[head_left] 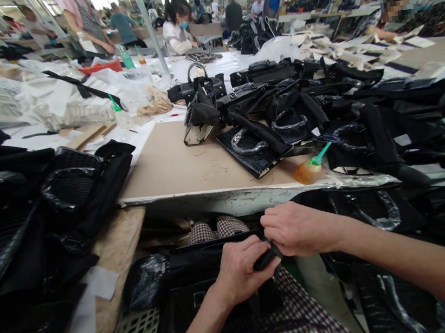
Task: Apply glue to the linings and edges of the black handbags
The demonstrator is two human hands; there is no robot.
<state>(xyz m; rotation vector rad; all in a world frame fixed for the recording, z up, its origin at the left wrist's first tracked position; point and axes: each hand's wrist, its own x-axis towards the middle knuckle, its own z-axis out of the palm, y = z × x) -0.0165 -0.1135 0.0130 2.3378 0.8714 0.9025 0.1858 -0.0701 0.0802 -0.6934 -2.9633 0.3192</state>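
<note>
My left hand [240,270] is closed around a black strap piece [266,258] of a black handbag [188,280] resting on my lap, below the table edge. My right hand [296,229] is closed in a pinch on the same strap piece from the right. The two hands touch at the strap. My lap shows checked fabric [299,314].
A tan work board [173,165] lies ahead with a pile of black handbags [321,104] and an orange glue bottle with a green nozzle [308,169]. More black bags [27,214] are stacked left. Other people work at tables in the background.
</note>
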